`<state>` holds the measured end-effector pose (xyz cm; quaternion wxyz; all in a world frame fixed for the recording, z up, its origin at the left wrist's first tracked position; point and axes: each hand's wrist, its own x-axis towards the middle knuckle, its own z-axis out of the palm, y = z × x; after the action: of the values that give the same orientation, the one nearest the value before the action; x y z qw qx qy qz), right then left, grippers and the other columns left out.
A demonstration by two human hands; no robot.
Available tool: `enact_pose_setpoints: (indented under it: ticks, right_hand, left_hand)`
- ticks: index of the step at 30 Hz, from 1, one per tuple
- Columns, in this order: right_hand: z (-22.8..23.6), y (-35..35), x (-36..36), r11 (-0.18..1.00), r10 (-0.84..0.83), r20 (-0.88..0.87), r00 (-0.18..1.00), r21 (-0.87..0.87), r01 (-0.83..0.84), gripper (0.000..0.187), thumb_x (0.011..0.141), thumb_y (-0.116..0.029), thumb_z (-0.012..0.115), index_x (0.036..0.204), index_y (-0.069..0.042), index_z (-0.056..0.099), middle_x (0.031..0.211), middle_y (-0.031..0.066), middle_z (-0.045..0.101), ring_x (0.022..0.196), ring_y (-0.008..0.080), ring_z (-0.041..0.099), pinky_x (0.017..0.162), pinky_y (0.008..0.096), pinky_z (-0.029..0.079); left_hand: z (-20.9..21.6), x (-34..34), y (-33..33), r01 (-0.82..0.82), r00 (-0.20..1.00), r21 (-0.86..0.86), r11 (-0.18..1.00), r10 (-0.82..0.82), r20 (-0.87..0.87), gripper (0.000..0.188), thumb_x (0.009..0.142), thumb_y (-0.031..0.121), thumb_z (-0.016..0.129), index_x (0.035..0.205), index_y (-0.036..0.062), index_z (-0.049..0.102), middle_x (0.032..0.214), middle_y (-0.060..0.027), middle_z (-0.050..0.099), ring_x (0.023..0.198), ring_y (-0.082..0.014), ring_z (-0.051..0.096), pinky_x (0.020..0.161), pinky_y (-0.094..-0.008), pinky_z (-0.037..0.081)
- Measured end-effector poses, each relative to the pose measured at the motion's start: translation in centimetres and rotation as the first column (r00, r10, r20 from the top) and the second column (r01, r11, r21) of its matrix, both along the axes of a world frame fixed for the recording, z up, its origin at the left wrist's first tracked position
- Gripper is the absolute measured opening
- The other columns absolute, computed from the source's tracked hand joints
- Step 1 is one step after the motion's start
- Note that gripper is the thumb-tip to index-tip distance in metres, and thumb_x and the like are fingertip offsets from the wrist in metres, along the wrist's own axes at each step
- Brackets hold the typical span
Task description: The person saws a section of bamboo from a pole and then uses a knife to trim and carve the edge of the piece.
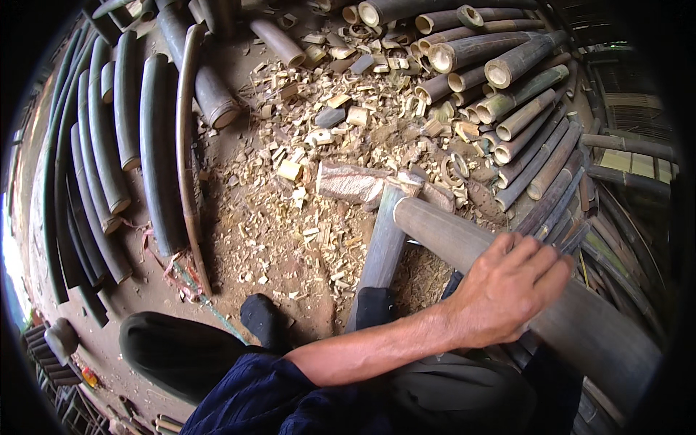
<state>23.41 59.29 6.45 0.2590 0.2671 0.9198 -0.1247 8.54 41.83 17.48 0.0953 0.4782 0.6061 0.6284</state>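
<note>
A thick grey-brown bamboo pole (pixel 449 233) slants from the middle of the view down to the lower right. My left hand (pixel 507 290) lies over it, fingers curled and closed on the pole; its fingertips are hidden. My left forearm reaches across from a dark blue sleeve. The pole's pale cut end sits at the top of a second, narrower bamboo piece (pixel 380 250), which runs down between my feet. Just beyond this joint lies a rough, pale chopped log (pixel 351 183) on the ground. My right hand does not show.
Chips and shavings (pixel 319 239) cover the dirt floor. A pile of cut bamboo lengths (pixel 522 112) fills the right side. Long bamboo poles (pixel 156 152) lie in a row on the left, near a tangled cord (pixel 181 279). My dark-covered foot (pixel 262 319) stands close by.
</note>
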Motion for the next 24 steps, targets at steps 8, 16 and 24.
enact_pose_setpoints:
  ticks: [8, 16, 24]
  right_hand:
    - [1.6, 0.8, 4.3, 0.981, 0.126, -0.014, 0.992, 0.153, -0.122, 0.028, 0.108, -0.025, 0.05, 0.106, -0.001, 0.064, 0.085, 0.0262, 0.066, 0.085, 0.0471, 0.065, 0.072, 0.0554, 0.05]
    - [-3.2, -3.0, 8.9, 0.795, -0.573, -0.423, 0.702, -0.496, 0.35, 0.04, 0.114, -0.038, 0.046, 0.091, -0.006, 0.058, 0.062, -0.0005, 0.051, 0.049, 0.0082, 0.049, 0.045, 0.0295, 0.037]
    - [-6.1, -12.5, 6.7, 0.573, -0.758, -0.345, 0.553, -0.757, 0.314, 0.033, 0.111, -0.035, 0.054, 0.114, -0.005, 0.067, 0.067, -0.0023, 0.047, 0.054, 0.0089, 0.048, 0.049, 0.0267, 0.042]
  left_hand:
    - [-6.6, -5.9, -2.0, -0.192, 0.946, -0.073, 0.979, 0.204, 0.253, 0.074, 0.064, 0.017, 0.087, 0.13, 0.0031, 0.055, 0.115, -0.0171, 0.063, 0.098, -0.0383, 0.066, 0.087, -0.0489, 0.055]
    - [-12.1, -6.0, -13.6, -0.461, 0.509, -0.538, 0.706, 0.707, 0.491, 0.065, 0.068, 0.02, 0.082, 0.124, 0.0011, 0.054, 0.107, -0.0161, 0.064, 0.089, -0.0266, 0.069, 0.079, -0.0439, 0.061]
    - [-19.0, -3.8, -25.3, -0.456, 0.306, -0.79, 0.411, 0.905, 0.294, 0.064, 0.066, 0.028, 0.079, 0.118, -0.0019, 0.058, 0.1, -0.0193, 0.069, 0.086, -0.0321, 0.071, 0.078, -0.0458, 0.06]
